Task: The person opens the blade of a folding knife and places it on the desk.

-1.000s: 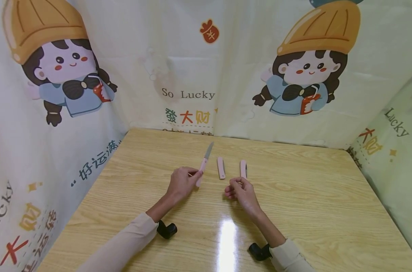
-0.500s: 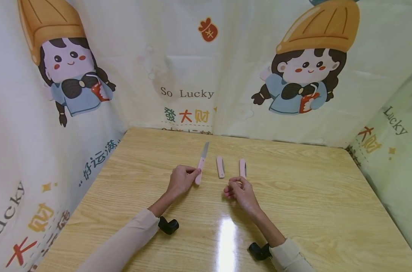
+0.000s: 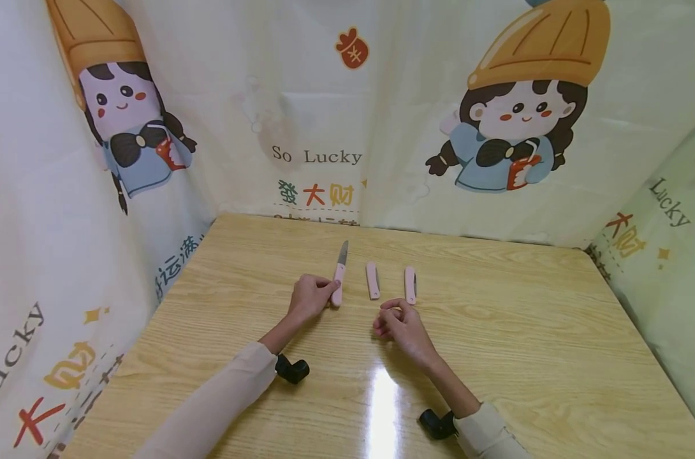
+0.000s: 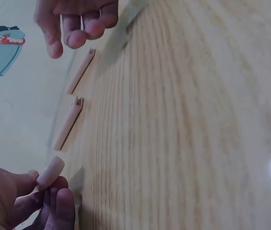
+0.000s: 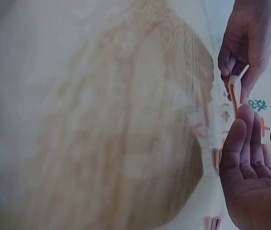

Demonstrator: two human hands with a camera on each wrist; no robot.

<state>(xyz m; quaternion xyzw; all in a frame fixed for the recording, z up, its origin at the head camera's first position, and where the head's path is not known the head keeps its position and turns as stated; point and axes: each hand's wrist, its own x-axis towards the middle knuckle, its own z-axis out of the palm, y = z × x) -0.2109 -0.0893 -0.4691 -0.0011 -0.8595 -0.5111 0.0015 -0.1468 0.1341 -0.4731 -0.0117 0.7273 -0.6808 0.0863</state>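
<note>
On the left, a beige long sleeve (image 3: pixel 221 389) leads up to the person's left hand (image 3: pixel 310 298), with a black, elbow-shaped wrist device (image 3: pixel 292 370) at its six o'clock. Thumb and fingers pinch the slim, pale pink handle of an unfolded knife (image 3: pixel 338 275), its grey blade pointing just past twelve o'clock. At the left hand's three o'clock, a folded, pale pink pocket knife (image 3: pixel 373 280) lies on the light, wood-grained table (image 3: pixel 525 331). Next comes the right hand (image 3: pixel 403 328), holding nothing, fingers loosely bent and thumb apart. At its twelve o'clock, near its fingertips, lies another folded, pale pink knife (image 3: pixel 410 285); whether they touch cannot be told. A second black, elbow-shaped device (image 3: pixel 436 424) sits at its five o'clock.
</note>
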